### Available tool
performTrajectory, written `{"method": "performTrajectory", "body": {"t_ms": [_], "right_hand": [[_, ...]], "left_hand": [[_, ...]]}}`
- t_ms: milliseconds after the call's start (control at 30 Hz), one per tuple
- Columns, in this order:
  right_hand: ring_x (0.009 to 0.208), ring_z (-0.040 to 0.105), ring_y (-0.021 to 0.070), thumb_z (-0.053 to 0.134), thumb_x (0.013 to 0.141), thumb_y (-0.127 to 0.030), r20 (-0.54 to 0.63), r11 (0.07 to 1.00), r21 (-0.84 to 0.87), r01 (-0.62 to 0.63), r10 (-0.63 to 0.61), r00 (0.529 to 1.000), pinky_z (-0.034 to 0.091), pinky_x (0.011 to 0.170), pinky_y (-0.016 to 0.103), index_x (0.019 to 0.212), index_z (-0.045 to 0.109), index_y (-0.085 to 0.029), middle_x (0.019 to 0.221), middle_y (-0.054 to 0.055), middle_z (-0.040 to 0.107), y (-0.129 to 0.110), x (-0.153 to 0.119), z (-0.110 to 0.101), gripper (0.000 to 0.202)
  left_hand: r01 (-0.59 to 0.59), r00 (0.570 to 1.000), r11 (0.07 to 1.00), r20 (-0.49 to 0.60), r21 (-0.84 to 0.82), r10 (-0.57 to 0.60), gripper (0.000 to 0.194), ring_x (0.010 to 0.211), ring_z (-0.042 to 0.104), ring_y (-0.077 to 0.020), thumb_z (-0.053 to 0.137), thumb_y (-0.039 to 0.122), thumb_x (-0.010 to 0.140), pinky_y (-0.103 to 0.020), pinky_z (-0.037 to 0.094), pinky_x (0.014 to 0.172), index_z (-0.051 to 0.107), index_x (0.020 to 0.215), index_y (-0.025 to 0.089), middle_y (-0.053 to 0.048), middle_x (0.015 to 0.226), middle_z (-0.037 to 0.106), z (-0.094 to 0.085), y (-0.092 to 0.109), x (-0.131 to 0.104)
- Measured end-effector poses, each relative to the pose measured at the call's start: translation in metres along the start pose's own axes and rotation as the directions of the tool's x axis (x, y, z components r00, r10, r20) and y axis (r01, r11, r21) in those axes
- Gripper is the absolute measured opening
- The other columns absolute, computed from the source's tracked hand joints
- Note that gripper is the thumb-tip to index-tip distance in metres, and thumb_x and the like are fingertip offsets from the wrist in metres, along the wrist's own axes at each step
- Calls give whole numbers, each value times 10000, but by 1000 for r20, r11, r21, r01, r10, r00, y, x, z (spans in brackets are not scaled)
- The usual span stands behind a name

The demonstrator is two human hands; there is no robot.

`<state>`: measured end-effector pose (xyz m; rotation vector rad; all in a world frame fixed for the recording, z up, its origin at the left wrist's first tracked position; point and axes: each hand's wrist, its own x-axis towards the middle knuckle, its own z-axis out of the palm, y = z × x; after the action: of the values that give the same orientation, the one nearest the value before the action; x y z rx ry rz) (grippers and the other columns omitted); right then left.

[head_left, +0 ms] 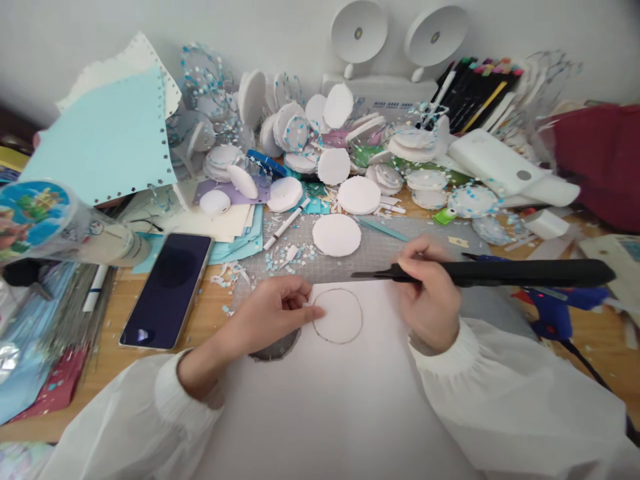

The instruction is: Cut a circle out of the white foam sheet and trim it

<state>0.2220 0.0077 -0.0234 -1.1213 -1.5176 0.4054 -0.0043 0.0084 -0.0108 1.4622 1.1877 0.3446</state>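
Observation:
A thick white sheet (330,407), which looks like foam board, lies in front of me with a drawn circle (338,316) near its far edge. My left hand (280,308) pinches that edge, thumb on top beside the circle and fingers curled at the rim. Under my left wrist, a dark round cut-out (276,347) shows in the sheet. My right hand (431,290) is closed around a long black craft knife (510,272). Its thin blade points left, just beyond the sheet's far edge; whether it touches cannot be told. Beyond it rests a white disc (337,235) on the grey cutting mat (295,263).
White discs (359,195) and blue-white trims crowd the back, before a twin-head lamp (380,87). At left are a phone (167,290), blue paper (105,140) and a plastic cup (35,217). A blue glue gun (555,310) with a cord lies right.

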Motion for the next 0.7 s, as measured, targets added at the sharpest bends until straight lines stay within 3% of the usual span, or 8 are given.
{"method": "performTrajectory", "body": {"t_ms": [100,267,333,700], "right_hand": [[612,495,154,530,783,-105,-14,998,-42,43,-44,999,375,569,312,659,534,-239,688,-7,511,-2,3,-1,182],[477,391,126,577,777,-192,90,966,124,-229,219,972,278,459,282,647,520,-226,509,-45,425,-10,0,4,146],[459,364,114,602,772,-234,114,940,188,-284,266,957,249,443,278,645,517,-220,499,-53,418,-10,-2,6,153],[467,384,124,615,784,-245,136,924,178,-338,317,939,248,454,297,665,523,-234,506,-39,453,-10,-5,6,150]], "left_hand": [[2,1000,1000,-4,9,-2,272,562,416,-75,645,398,767,-196,319,495,550,744,144,47,610,477,0,0,-1],[-6,1000,1000,-14,29,6,277,559,397,-72,645,399,766,-194,305,489,539,723,146,50,605,458,0,1,-1],[-6,1000,1000,-11,22,6,273,558,396,-72,644,396,766,-194,304,489,543,723,146,50,603,458,0,2,-1],[7,1000,1000,-9,19,-7,272,558,411,-82,640,410,763,-198,312,491,566,747,150,42,608,475,0,2,-1]]}}
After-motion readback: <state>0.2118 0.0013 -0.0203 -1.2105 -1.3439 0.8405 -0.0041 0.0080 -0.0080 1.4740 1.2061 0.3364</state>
